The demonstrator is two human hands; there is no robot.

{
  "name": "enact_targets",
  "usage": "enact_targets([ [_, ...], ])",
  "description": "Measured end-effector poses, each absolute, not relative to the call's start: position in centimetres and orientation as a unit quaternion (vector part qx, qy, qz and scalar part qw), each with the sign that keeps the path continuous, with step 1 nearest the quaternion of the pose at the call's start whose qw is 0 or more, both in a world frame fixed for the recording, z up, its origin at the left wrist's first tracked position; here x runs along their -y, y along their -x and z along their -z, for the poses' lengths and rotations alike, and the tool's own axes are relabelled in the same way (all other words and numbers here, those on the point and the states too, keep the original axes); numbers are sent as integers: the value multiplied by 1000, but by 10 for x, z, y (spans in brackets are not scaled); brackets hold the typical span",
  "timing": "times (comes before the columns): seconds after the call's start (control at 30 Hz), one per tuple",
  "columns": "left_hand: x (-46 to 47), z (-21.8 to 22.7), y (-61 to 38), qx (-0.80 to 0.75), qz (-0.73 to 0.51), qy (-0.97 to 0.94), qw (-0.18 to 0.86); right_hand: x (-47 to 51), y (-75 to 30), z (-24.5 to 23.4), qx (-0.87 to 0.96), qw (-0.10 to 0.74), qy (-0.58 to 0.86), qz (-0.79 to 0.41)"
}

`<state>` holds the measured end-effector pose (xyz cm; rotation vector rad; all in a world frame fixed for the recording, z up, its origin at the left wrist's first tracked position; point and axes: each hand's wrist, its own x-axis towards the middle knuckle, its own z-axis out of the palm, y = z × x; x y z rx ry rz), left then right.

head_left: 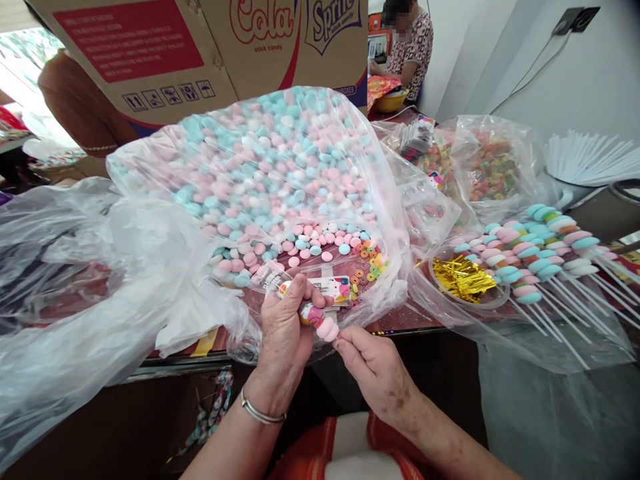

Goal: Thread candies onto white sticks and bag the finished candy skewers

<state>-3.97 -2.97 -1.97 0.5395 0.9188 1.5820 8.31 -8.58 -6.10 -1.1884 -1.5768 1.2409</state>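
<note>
My left hand (287,327) is wrapped round a candy stick (327,329), its thumb on top. Pink candies stick out of the grip beside a printed wrapper or label, and clear plastic (265,277) shows past the thumb. At the pink end, my right hand (377,367) pinches with thumb and forefinger; the stick's shaft is hidden there. Just behind my hands lies a stack of printed cards (333,288). Around it are loose pink, white and blue candies (305,252) and small ring candies (370,263), in the mouth of a big clear bag (390,200).
Candy skewers (545,247) lie at right beside a round tub of gold ties (465,277). White sticks (593,160) stand in a container behind. A large cardboard box (215,67) stands at the back. Crumpled plastic (150,260) covers the left. Another person (417,60) sits far back.
</note>
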Motion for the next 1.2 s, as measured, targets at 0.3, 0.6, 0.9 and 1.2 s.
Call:
enact_targets([
  [0.3,26,16,45,-388,-690,-170,587,87,-79,54,262,413,305,-817],
  [0.6,42,26,27,-376,-649,-208,628,89,-70,63,320,445,343,-763],
  [0.9,24,23,56,-422,-694,-137,567,89,-84,68,738,397,507,-203],
  [1.2,19,23,57,-482,-659,-119,565,92,-80,67,777,392,492,-23],
])
